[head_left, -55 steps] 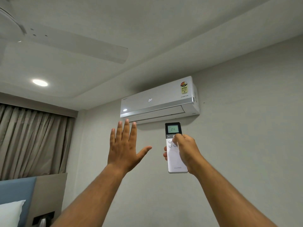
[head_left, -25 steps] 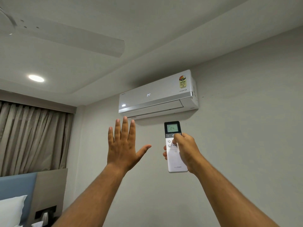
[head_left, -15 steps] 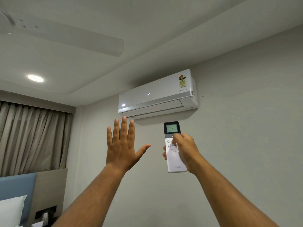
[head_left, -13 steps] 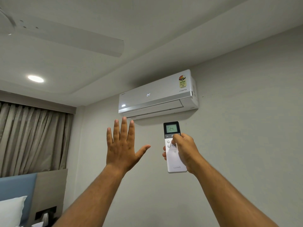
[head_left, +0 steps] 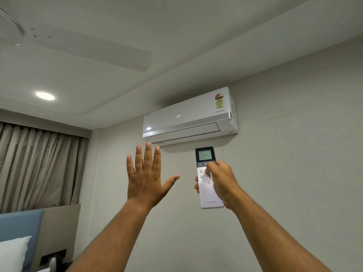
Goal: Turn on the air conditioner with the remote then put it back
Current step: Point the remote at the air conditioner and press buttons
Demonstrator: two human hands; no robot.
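A white air conditioner (head_left: 188, 116) hangs high on the wall and its front display reads 24. Just below it, my right hand (head_left: 221, 183) grips a white remote (head_left: 208, 193) held upright, with the thumb resting on the buttons under its lit screen, which also reads 24. The remote's top points up at the unit. My left hand (head_left: 145, 177) is raised to the left of the remote, palm toward the wall, fingers spread, holding nothing. Its fingertips reach the lower left edge of the unit in the view.
A ceiling fan blade (head_left: 88, 50) crosses the upper left, with a round ceiling light (head_left: 45, 95) beneath it. Beige curtains (head_left: 39, 165) cover the left wall. A blue headboard (head_left: 19, 226) and a white pillow (head_left: 11, 252) sit at the lower left.
The view has tilted up slightly since the oldest frame, so the air conditioner sits higher. Both hands keep the same pose, and the remote stays in my right hand.
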